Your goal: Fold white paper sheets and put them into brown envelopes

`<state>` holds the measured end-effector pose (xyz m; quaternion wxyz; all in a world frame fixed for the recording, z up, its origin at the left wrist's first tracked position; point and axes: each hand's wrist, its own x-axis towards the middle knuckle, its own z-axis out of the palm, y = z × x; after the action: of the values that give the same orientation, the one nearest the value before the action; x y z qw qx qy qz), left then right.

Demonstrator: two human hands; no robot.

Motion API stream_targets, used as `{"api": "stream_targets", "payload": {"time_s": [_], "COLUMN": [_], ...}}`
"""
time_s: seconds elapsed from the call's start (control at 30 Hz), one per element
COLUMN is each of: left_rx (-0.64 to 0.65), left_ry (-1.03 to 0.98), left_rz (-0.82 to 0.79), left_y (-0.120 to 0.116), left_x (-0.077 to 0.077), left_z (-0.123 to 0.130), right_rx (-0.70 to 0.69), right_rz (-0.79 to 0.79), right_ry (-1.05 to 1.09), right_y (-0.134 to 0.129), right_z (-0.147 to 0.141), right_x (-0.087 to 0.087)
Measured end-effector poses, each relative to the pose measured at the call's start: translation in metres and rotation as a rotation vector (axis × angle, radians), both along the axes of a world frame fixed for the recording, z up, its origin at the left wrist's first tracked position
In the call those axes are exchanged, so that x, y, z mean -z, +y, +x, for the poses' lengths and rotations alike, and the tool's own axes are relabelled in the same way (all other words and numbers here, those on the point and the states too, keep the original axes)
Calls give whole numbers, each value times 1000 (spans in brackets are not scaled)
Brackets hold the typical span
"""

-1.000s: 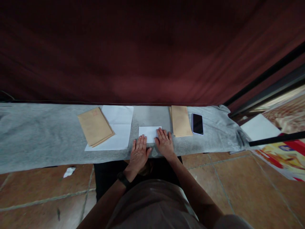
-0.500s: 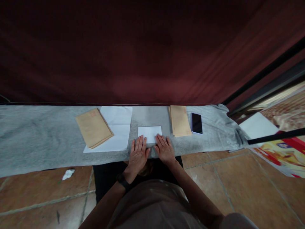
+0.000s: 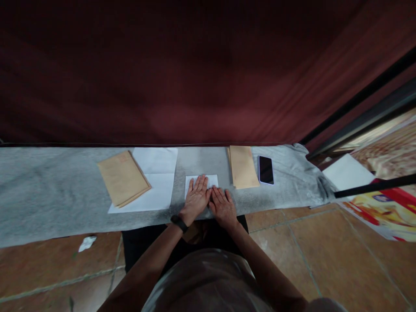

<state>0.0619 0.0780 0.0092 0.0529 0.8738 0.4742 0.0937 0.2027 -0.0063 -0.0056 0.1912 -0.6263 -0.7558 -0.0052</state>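
Observation:
A small folded white paper (image 3: 212,180) lies on the grey cloth of the table, in front of my body. My left hand (image 3: 196,197) rests flat across much of it, fingers stretched out and pointing away from me. At its lower right corner lies my right hand (image 3: 223,206), palm down with its fingers extended, its thumb side next to my left hand. Neither hand grips anything. The part of the paper under my hands is hidden.
Brown envelopes (image 3: 123,180) overlap larger white sheets (image 3: 160,184) on the left. More brown envelopes (image 3: 243,169) and a phone (image 3: 266,170) lie to the right. A dark red curtain (image 3: 201,86) hangs behind the table (image 3: 58,190).
My left hand has slid forward and to the right over the white paper, closer to my right hand. The whole view has shifted slightly.

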Motion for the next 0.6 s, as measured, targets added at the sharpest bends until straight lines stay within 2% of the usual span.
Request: {"api": "stream_targets", "payload": {"time_s": [0.37, 0.6], "left_rx": [-158, -113], "left_ry": [-11, -45], "left_rz": [3, -45], "left_y": [18, 43], "left_x": [-1, -14], "left_z": [-40, -44], "right_rx": [21, 19], "right_rz": [-15, -8], "right_ry": [30, 25], "right_y": [1, 1], "right_z": [-3, -2], "right_x": [-4, -4]}}
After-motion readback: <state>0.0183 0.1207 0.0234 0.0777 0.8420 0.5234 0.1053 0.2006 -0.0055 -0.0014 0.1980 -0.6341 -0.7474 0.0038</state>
